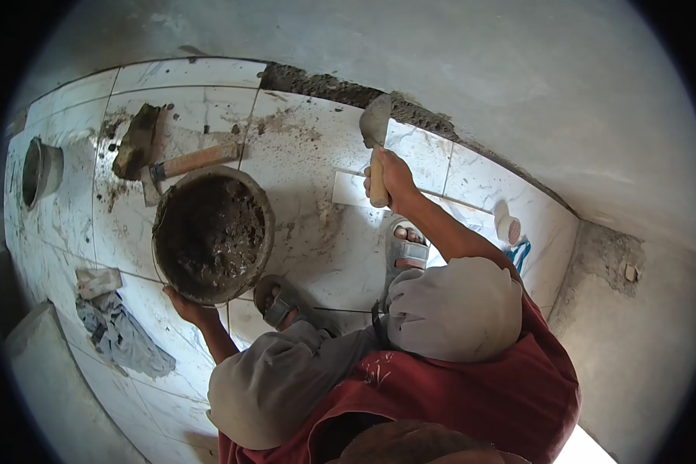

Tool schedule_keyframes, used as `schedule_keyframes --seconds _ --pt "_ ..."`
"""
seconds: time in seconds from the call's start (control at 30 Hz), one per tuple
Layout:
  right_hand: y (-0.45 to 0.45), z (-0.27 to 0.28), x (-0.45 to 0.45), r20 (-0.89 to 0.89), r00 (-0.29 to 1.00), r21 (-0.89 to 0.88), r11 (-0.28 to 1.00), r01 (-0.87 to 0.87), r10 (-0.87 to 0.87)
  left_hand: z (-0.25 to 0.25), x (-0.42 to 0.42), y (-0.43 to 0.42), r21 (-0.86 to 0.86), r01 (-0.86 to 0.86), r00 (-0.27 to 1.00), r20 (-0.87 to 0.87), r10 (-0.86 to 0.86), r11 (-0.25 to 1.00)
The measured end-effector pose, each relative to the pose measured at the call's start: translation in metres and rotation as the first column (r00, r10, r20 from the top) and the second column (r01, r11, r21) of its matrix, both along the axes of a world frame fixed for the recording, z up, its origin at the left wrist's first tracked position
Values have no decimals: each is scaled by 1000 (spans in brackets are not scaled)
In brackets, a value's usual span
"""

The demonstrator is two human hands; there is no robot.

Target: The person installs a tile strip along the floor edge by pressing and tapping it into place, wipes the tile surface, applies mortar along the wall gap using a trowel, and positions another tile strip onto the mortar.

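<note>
My right hand [394, 182] is wrapped around the wooden handle of a trowel [375, 122]. Its blade carries some grey mortar and reaches over the rough, dark strip of mortar [329, 87] along the wall's foot. My left hand [191, 308] grips the lower rim of a round black bucket [159, 251], with its fingers partly hidden beneath it. Dark wet mortar [224, 232] lies inside the bucket. Under my right forearm is a narrow white tile strip [350, 189] on the floor.
A hammer [197, 161] and a dirty, mortar-caked lump [138, 143] lie behind the bucket. Farther left is a smaller bucket [52, 170] on its side. A grey cloth [127, 332] and a small block [98, 282] rest on the tiled floor [317, 267]. Concrete walls [518, 93] border the floor.
</note>
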State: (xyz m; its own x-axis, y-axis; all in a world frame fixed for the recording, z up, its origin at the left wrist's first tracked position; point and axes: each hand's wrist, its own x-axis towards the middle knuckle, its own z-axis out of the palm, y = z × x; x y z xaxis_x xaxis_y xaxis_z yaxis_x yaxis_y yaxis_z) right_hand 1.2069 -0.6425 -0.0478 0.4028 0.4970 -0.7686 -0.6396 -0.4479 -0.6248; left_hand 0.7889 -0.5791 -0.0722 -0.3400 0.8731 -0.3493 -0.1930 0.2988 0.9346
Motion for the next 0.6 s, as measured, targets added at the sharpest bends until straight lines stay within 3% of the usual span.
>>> schedule_keyframes --seconds 0.1,0.13,0.17,0.2,0.23,0.3,0.33,0.37,0.4,0.43,0.5,0.6 --pt "-1 8 2 29 969 5 969 -246 246 0 -2 0 17 15 994 105 -17 1000" --pt "-7 14 4 118 916 12 922 -386 382 -15 -15 -1 44 61 989 134 -67 997" --pt "-15 13 4 203 888 -10 908 -420 413 -25 -21 -2 98 88 994 51 -93 991" --pt "-22 16 5 258 855 21 882 -470 450 -29 -24 1 64 -2 974 226 -13 998" --pt "-28 16 15 401 719 -13 788 -615 568 -33 -26 0 27 -47 955 293 37 999" --pt "-11 77 10 581 320 -216 521 -826 749 -37 -22 -1 52 -99 977 196 87 994" --pt "-1 89 13 791 -49 -315 337 -887 611 -32 -22 -4 88 -44 974 226 23 995" --pt "19 118 -3 867 -279 -392 217 -894 413 -18 -14 0 131 27 962 268 -62 991" --pt "34 144 -19 787 -408 -516 130 -847 463 -16 -11 0 114 -1 954 298 -33 994" --pt "48 157 -35 786 -422 -515 101 -851 452 -16 -9 0 96 -21 942 334 -13 995" --pt "73 177 -60 572 -770 -802 -7 -598 283 2 -1 3 100 -61 948 317 26 993" --pt "110 173 -104 403 -905 -910 -47 -413 139 1 2 3 102 -87 951 305 52 991"
